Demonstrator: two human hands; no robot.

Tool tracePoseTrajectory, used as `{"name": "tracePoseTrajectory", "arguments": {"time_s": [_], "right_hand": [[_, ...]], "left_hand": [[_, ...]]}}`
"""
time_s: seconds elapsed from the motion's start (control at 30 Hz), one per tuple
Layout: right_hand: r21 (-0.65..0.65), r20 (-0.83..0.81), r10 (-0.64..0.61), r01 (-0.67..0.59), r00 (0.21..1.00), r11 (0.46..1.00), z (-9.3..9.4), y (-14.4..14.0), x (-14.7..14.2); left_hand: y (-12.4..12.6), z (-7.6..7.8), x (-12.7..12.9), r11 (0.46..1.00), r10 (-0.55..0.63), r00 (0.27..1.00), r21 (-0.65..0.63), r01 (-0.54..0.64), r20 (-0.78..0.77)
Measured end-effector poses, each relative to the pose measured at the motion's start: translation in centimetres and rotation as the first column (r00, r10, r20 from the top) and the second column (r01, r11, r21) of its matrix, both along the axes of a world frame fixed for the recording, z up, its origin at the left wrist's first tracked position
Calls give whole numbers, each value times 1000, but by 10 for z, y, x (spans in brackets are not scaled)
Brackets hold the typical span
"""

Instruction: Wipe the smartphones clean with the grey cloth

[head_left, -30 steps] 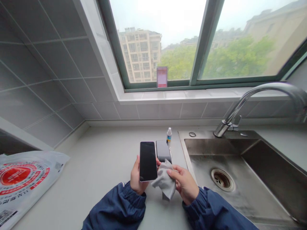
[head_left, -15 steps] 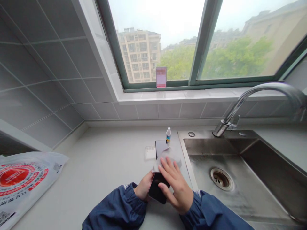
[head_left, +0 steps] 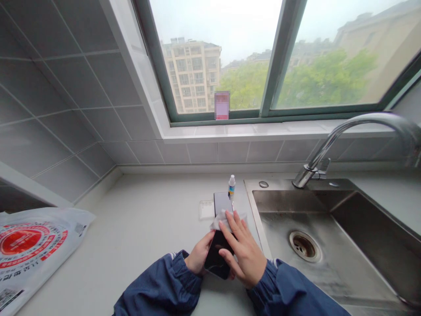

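Pointing up-right: phone (head_left: 215,259), tilted.

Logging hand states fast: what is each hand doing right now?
Left hand: closed around the phone, holding it from below.
Right hand: fingers spread flat, pressing the grey cloth on the phone.

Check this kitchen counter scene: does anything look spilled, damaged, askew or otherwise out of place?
Nothing stands out. The left hand holds a phone while the right hand presses a grey cloth on it. A second phone and small bottle sit tidily beside the sink.
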State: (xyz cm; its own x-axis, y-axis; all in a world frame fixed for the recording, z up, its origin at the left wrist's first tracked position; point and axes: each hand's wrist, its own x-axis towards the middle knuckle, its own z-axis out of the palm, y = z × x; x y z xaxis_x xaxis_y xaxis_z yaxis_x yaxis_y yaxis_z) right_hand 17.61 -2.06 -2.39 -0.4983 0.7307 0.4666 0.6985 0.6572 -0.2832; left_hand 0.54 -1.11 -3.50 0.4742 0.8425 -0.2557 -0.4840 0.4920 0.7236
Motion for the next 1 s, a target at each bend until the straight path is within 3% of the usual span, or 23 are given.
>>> {"name": "tracePoseTrajectory", "arguments": {"time_s": [0.13,0.37,0.47,0.83,1.0], "right_hand": [[-30,51,60,-59,997,998,-1,-2,-2],[-120,59,215,-207,975,971,2,-10,-7],[-146,83,274,-260,958,954,7,-12,-7],[-61,-19,424,-424,905,903,13,-19,-9],[-81,8,409,-407,913,910,12,-17,-9]], "left_hand": [[5,-11,-2,994,111,994,25,-110,-24],[8,-1,1,988,-7,972,-147,43,237],[8,3,0,976,49,952,-218,20,304],[10,10,-1,975,121,949,-214,-58,292],[11,10,-3,983,89,953,-182,-36,291]]}}
